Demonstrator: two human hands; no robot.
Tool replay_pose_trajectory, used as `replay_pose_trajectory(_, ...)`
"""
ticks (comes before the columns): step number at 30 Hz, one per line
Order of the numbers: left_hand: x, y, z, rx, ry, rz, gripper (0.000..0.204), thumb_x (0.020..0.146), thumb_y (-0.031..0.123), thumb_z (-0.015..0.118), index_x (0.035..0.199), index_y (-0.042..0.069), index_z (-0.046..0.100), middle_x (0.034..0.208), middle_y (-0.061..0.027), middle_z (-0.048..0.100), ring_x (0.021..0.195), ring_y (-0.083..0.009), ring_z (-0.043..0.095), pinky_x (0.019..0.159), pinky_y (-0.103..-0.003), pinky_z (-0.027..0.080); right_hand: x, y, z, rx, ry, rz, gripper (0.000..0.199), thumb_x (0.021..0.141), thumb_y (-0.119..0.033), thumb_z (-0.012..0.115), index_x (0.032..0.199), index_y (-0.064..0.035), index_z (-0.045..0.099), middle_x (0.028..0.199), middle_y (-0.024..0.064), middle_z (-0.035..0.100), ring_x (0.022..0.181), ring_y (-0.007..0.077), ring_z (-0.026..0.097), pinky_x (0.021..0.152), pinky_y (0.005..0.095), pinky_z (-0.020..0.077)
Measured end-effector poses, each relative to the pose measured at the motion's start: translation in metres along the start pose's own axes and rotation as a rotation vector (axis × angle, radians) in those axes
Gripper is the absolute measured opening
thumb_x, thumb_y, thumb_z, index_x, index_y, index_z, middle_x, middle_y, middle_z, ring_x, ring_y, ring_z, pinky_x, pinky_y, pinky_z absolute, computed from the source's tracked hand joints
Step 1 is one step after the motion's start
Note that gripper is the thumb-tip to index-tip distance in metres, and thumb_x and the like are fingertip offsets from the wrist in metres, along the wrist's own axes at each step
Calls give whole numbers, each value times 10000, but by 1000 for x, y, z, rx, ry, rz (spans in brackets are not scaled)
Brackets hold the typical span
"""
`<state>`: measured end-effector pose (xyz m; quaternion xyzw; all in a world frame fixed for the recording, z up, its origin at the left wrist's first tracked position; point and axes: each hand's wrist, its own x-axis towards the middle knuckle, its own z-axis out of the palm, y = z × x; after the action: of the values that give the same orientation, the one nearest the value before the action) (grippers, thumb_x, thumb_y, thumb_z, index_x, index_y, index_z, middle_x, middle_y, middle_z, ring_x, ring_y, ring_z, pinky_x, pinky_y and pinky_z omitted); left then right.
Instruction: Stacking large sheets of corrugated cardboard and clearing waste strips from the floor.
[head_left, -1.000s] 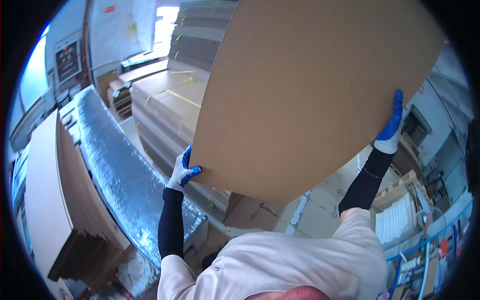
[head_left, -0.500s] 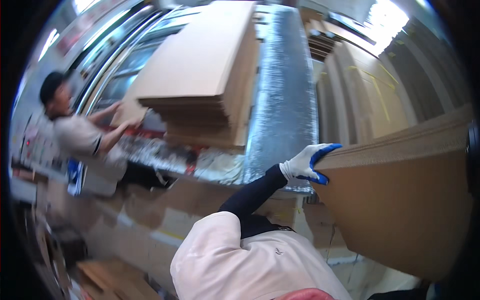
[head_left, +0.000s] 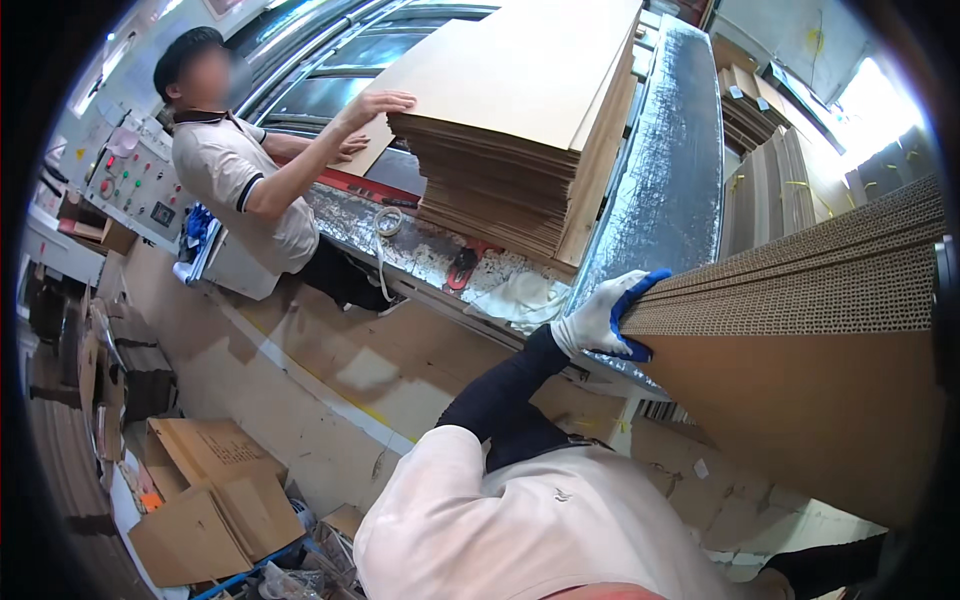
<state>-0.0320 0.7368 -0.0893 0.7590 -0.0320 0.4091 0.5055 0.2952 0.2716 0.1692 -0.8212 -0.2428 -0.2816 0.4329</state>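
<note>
In the head view, the left hand (head_left: 603, 318), in a white glove with blue fingers (head_left: 640, 287), gripped the near corner of a thick bundle of cardboard sheets (head_left: 810, 340) held up at the right of the picture, its fluted edges facing the camera; the right hand was out of sight, so whether its fingers were closed could not be told. Beyond it, a tall stack of flat cardboard (head_left: 520, 130) lay on the metal bench (head_left: 670, 160), and a co-worker's hand (head_left: 375, 103) rested flat on that stack's top sheet, with folded boxes (head_left: 200, 500) on the floor at lower left.
</note>
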Motion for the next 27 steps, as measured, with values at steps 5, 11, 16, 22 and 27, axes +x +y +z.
replay_pose_trajectory(5, -4, -7, -43, -88, 46, 7, 1045, 570, 481, 890, 1371, -45, 474, 1251, -200, 592, 1165, -314, 589, 1025, -391, 445, 1, -27, 53, 44, -74, -25, 460, 999, -362, 545, 1312, -25, 542, 1229, 118, 625, 1066, 208, 621, 933, 349, 500)
replay_pose_trajectory(11, -12, 9, -121, -48, 68, 11, 1065, 591, 509, 877, 1379, -73, 459, 1332, -221, 562, 1229, -310, 563, 1054, -385, 418, 15, -90, 117, 100, -136, -82, 456, 999, -356, 545, 1310, -22, 545, 1220, 115, 633, 1056, 202, 630, 925, 345, 508)
replay_pose_trajectory(16, 1, 56, -201, -173, 122, -154, 1051, 614, 405, 894, 1406, -98, 418, 1375, -203, 534, 1281, -248, 512, 1088, -369, 382, 32, -139, 185, 201, -195, -162, 453, 999, -350, 545, 1308, -19, 547, 1213, 113, 639, 1048, 197, 636, 918, 343, 515)
replay_pose_trajectory(22, 21, 101, -308, -236, 315, -272, 962, 680, 293, 869, 1428, -81, 394, 1311, -132, 567, 1160, -161, 557, 1022, -305, 428, 50, -212, 274, 295, -282, -239, 449, 999, -344, 545, 1306, -16, 550, 1204, 110, 646, 1039, 192, 644, 910, 339, 523)
replay_pose_trajectory(27, 42, 104, -407, -203, 354, -387, 499, 883, 216, 715, 1271, -49, 547, 1106, -40, 635, 990, -87, 582, 873, -244, 471, 57, -294, 375, 378, -375, -309, 446, 999, -339, 545, 1304, -13, 552, 1197, 108, 652, 1031, 187, 651, 904, 337, 530)
